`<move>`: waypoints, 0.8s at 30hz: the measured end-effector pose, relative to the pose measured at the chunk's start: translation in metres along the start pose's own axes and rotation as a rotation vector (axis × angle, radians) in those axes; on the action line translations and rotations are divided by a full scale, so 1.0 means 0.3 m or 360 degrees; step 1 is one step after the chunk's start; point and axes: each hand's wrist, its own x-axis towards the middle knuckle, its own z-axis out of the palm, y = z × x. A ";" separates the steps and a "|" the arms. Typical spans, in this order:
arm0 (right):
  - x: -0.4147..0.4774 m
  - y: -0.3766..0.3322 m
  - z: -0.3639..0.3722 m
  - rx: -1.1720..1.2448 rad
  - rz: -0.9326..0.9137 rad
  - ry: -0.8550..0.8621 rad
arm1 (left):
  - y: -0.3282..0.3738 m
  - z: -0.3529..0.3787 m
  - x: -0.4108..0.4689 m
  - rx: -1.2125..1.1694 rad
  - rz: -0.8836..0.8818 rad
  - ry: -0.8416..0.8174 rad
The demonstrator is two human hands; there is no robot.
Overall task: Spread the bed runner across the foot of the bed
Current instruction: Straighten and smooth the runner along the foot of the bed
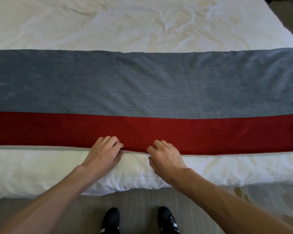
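A long bed runner (142,85), grey-blue with a red band along its near side, lies flat across the foot of the white bed (108,26) from the left edge of view to the right. My left hand (103,152) pinches the runner's near hem just left of centre, fingers curled on the red band. A short gap to the right, my right hand (164,154) grips the same hem, fingers bent over the edge and thumb below it. The hem bows slightly toward me between the hands.
A strip of white duvet (41,169) runs between the runner and the bed's foot edge. Below it is grey carpet (135,198) with my black shoes (111,218). The bed's right edge and dark floor (287,22) show at top right.
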 end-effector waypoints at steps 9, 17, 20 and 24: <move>0.169 -0.323 0.081 -0.0132 0.0111 -0.0092 | -0.374 -0.044 -0.187 -0.0015 0.0030 0.0025; 0.239 -0.480 0.117 -0.0217 0.0141 -0.0067 | -0.485 -0.032 -0.270 -0.0151 0.0102 0.0025; 0.190 -0.493 0.145 -0.0244 0.0021 -0.0070 | -0.479 0.008 -0.307 -0.0193 0.0214 0.0016; 0.163 -0.501 0.177 -0.0232 0.0031 -0.0066 | -0.475 0.031 -0.323 -0.0282 0.0215 0.0057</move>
